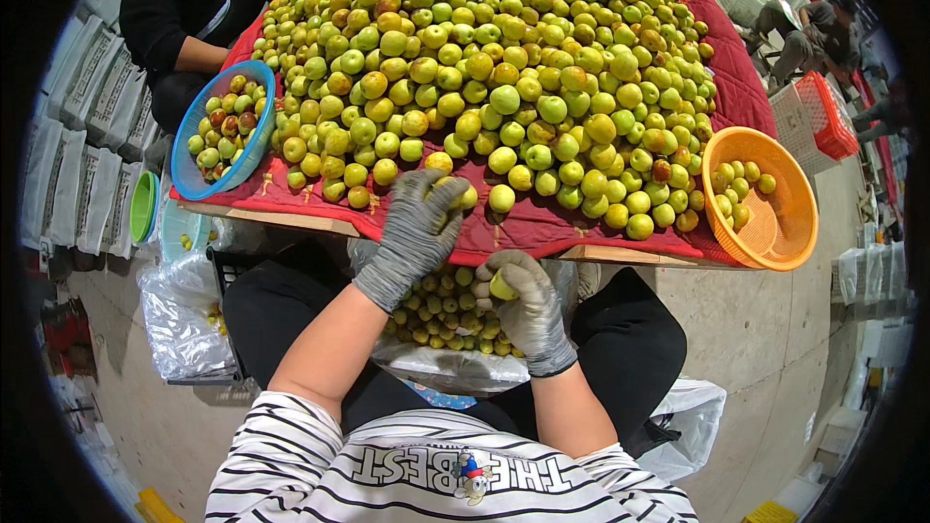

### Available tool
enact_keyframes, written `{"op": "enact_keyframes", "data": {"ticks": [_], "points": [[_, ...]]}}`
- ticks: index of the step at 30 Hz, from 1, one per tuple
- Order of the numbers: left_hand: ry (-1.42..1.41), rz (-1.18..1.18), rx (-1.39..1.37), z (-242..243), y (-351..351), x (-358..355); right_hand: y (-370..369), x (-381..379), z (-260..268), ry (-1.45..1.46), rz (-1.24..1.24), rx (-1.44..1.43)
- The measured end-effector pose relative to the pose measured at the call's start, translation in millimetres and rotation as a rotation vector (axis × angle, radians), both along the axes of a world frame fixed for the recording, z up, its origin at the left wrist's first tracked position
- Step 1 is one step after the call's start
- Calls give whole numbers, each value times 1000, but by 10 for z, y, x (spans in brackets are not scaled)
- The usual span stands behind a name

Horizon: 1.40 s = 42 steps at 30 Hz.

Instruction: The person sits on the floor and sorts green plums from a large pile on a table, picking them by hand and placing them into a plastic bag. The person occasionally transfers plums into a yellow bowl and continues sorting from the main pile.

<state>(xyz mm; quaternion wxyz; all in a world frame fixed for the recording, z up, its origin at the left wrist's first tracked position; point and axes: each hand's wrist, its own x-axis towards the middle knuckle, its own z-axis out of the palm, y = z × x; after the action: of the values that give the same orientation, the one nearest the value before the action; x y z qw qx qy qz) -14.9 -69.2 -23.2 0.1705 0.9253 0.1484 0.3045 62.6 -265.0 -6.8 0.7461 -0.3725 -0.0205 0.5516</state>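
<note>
Small yellow-green fruits, which look like jujubes [552,110], lie in a large heap on a red quilted cloth [538,229] over a table. My left hand [418,232], in a grey knitted glove, is at the heap's front edge with its fingers around a fruit [454,192]. Lower and to the right, my right hand [527,305], gloved too, holds a green fruit [501,286] between thumb and fingers. It is over a plastic-lined container of fruits [443,309] that stands between my knees, below the table edge.
A blue basket [269,138] with greenish and brown fruits stands at the table's left corner, an orange basket [792,232] with several fruits at the right. A person in black [156,36] sits at the left. Lined crates [65,189] and a plastic-covered crate [182,327] stand left.
</note>
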Motion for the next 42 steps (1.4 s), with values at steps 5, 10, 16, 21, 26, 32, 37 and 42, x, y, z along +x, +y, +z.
{"op": "enact_keyframes", "data": {"ticks": [5,10,16,21,26,32,37,42], "points": [[-526,224,-1323,27,2,-264,55,-57,-165,-1424,363,-435],[-686,-128,-2426,234,-11,-475,112,-147,-151,-676,181,-213],[-203,-104,-1418,336,-617,-385,198,-248,-4,305,-147,193],[-293,-128,-1433,290,-423,-357,190,-194,52,580,-265,78],[60,143,-549,134,107,-45,133,-120,78,649,-266,255],[590,124,-103,79,70,199,135,-42,140,672,-192,463],[540,232,-129,30,100,224,106,-7,215,566,-62,507],[562,149,-167,-21,48,137,115,-2,233,615,-44,555]]}}
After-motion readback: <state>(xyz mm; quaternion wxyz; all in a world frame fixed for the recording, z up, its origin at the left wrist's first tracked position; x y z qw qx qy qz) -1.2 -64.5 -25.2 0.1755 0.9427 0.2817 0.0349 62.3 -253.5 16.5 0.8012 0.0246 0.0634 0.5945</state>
